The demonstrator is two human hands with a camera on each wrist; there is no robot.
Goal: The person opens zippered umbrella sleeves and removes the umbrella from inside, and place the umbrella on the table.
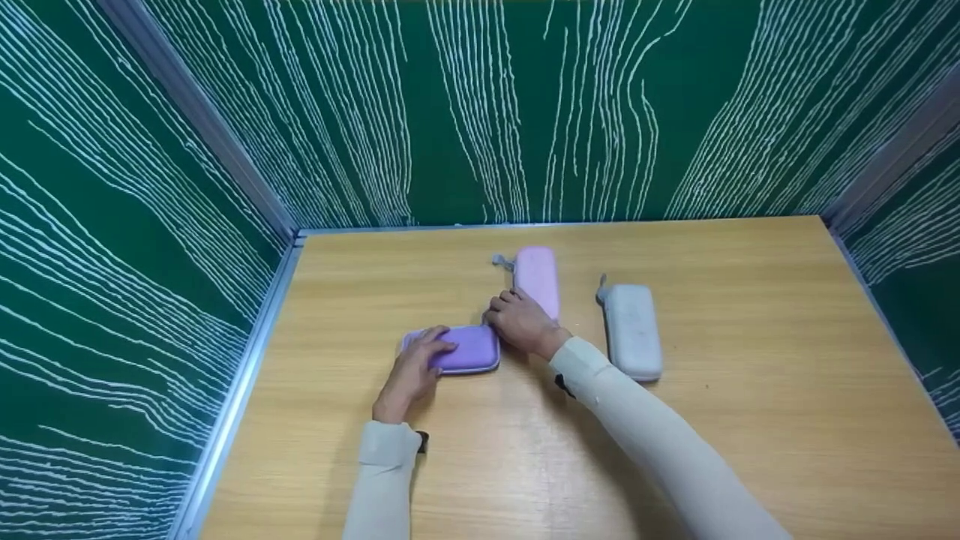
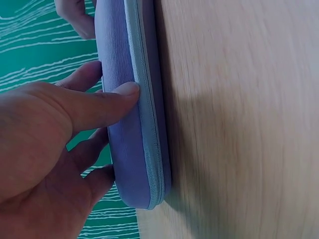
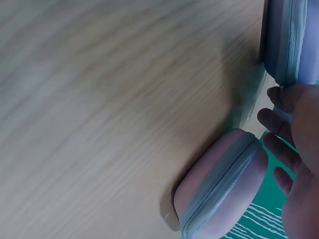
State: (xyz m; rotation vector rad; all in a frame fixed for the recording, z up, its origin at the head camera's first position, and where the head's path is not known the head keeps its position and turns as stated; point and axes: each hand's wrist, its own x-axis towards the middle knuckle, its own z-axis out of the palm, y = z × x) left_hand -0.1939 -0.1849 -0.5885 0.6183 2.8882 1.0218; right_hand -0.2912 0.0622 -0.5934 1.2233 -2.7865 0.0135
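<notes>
A purple zip case (image 1: 472,346) lies flat on the wooden table, its long side facing me. My left hand (image 1: 414,367) grips its left part, thumb on the near side by the grey zip band (image 2: 144,114) and fingers across the top. At the far right corner of that case is my right hand (image 1: 521,322), its thumb and forefinger pinching the grey zip pull (image 3: 283,113), which the fingers mostly hide. Just beyond the right hand lies a pink zip case (image 1: 537,274), partly covered by it. The right wrist view also shows the pink case's end (image 3: 219,186), apart from the fingers.
To the right of my right forearm lies a grey zip case (image 1: 634,330) with its pull at the far left corner. Green panels with white wavy lines (image 1: 465,112) wall in the table (image 1: 787,360) at the back and sides. A metal rail (image 1: 247,382) runs along the left edge.
</notes>
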